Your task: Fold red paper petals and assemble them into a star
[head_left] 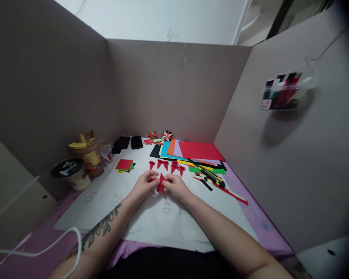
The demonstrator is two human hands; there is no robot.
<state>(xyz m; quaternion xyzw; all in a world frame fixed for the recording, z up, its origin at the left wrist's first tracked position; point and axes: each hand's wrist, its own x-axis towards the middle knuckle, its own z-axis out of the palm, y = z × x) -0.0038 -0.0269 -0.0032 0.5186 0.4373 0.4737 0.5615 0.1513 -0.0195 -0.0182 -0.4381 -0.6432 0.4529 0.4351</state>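
Between my two hands is a red folded-paper star (pixel 161 185), held above the white mat (pixel 151 228). My left hand (pixel 147 182) pinches its left side with thumb and fingers. From the other side my right hand (pixel 176 186) grips it, also with thumb and fingers. Just beyond my fingers lie several small red folded paper pieces (pixel 163 164) in a loose row. A stack of small square papers (pixel 124 164), red on top with green and yellow below, rests to the left of my hands.
Coloured paper sheets (pixel 202 150) are piled at the back right, with a yellow-black utility knife (pixel 209 174) and paper strips (pixel 205 182) in front. Finished paper stars (pixel 166 135) lie by the back wall. Lidded tubs (pixel 72 174) stand left. A clear plastic container (pixel 285 93) hangs on the right wall.
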